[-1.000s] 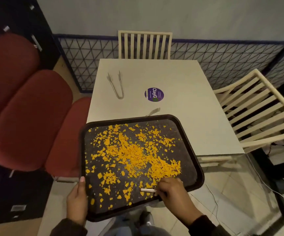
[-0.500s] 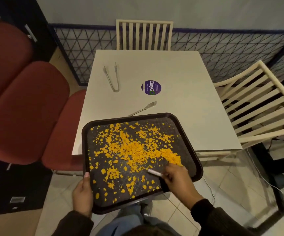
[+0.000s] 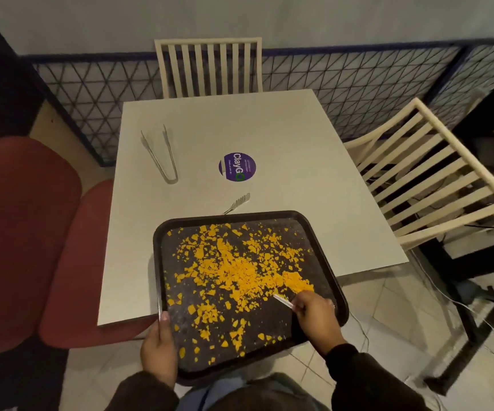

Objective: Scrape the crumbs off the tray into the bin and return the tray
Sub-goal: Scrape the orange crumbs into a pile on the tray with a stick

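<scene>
A dark tray (image 3: 319, 241) strewn with orange crumbs (image 3: 239, 271) sits partly over the near edge of the white table (image 3: 269, 129). My left hand (image 3: 158, 348) grips the tray's near left rim, thumb on top. My right hand (image 3: 316, 318) rests inside the tray at its right side, shut on a thin white utensil (image 3: 282, 301) whose tip points into the crumb pile. No bin is in view.
Metal tongs (image 3: 161, 157) and a fork (image 3: 238, 201) lie on the table beyond the tray, near a round purple sticker (image 3: 236, 167). Cream slatted chairs stand at the far side (image 3: 208, 66) and right (image 3: 429, 173). Red padded seats (image 3: 26, 232) line the left.
The tray has moved forward, farther over the table edge. My right hand with the utensil has shifted up and right toward the dense crumb pile.
</scene>
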A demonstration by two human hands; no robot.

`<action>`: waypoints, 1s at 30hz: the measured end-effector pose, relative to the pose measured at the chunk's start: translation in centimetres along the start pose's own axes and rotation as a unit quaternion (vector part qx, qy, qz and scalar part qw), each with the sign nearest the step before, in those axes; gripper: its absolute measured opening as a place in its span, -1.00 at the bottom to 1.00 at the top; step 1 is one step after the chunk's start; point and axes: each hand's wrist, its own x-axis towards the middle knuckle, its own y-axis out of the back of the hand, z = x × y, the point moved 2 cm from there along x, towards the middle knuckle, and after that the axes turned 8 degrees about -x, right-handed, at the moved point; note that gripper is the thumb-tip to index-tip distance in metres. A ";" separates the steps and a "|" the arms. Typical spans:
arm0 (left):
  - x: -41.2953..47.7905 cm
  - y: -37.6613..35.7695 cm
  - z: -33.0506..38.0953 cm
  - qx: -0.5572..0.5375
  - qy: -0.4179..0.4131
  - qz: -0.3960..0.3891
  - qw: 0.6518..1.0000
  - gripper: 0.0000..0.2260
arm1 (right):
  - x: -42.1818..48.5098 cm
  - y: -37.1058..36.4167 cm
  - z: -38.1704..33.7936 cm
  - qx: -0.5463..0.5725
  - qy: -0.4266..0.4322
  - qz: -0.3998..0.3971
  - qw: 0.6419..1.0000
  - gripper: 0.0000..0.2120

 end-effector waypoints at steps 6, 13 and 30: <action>-0.7 -1.3 0.3 -0.010 0.005 -0.012 1.000 -0.58 | 1.9 1.9 1.4 0.004 -0.015 -0.003 1.000 -0.75; -3.4 -4.5 -0.9 -0.047 0.037 0.012 0.998 -0.61 | -0.8 2.0 2.4 -0.011 0.140 -0.119 0.983 -0.94; -9.3 -7.1 -0.7 -0.082 0.012 0.088 0.993 -0.66 | 3.4 4.2 7.0 0.001 0.141 -0.033 0.990 -0.93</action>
